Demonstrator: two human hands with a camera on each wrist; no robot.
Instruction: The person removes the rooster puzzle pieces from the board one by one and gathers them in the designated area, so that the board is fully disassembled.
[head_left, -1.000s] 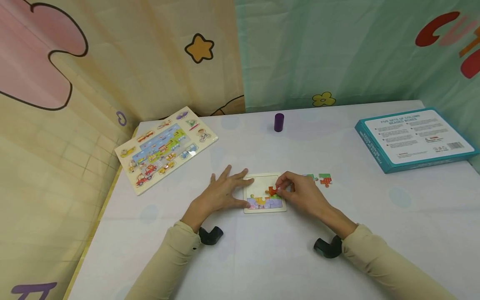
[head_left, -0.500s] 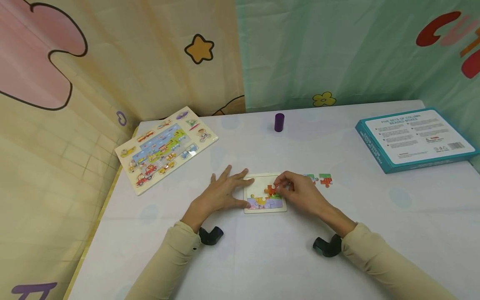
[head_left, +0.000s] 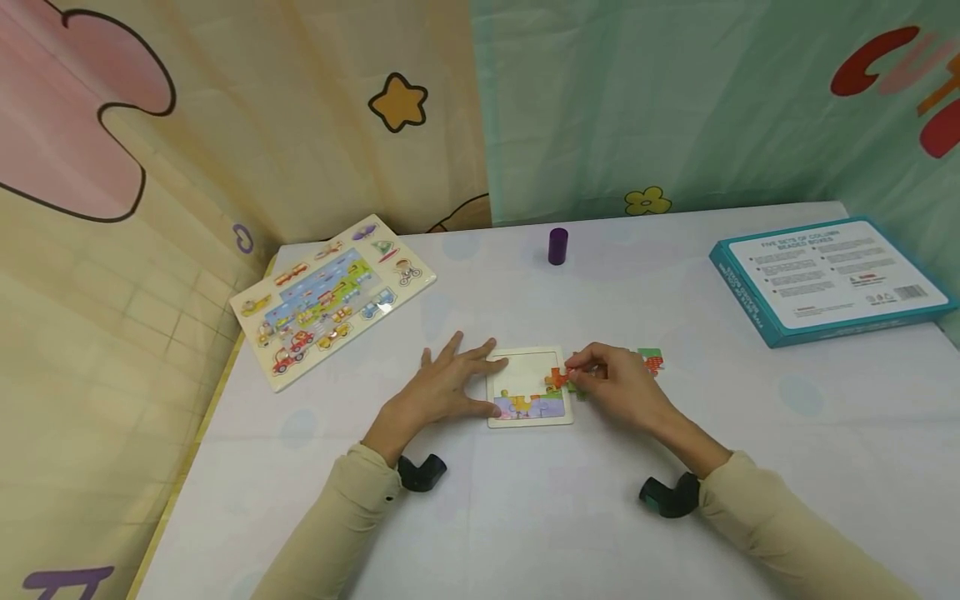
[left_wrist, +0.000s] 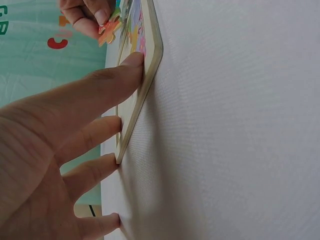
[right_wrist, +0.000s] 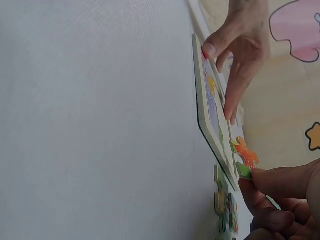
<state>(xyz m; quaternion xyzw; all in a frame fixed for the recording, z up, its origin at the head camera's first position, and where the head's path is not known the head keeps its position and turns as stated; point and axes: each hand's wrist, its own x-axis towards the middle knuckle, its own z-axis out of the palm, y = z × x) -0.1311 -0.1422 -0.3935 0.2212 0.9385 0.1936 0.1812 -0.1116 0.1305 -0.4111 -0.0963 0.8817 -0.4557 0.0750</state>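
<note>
My right hand pinches a red-orange jigsaw piece between thumb and fingertips, over the right edge of a small square puzzle tray. In the right wrist view this piece shows a green corner and is tilted, raised off the tray. Several joined pieces, purple with some yellow, fill the tray's bottom row. With fingers spread, my left hand rests on the tray's left side. Its thumb presses the lower left corner in the left wrist view; two fingertips touch the tray's edge further up.
Loose jigsaw pieces lie right of the tray, partly hidden by my right hand; a green-and-red piece shows beyond. A vehicle puzzle board lies back left, a purple cylinder at the back, a teal box at right.
My right hand has drawn the red-orange piece from inside the tray to its right edge, uncovering the backing there. The left hand stays put.
</note>
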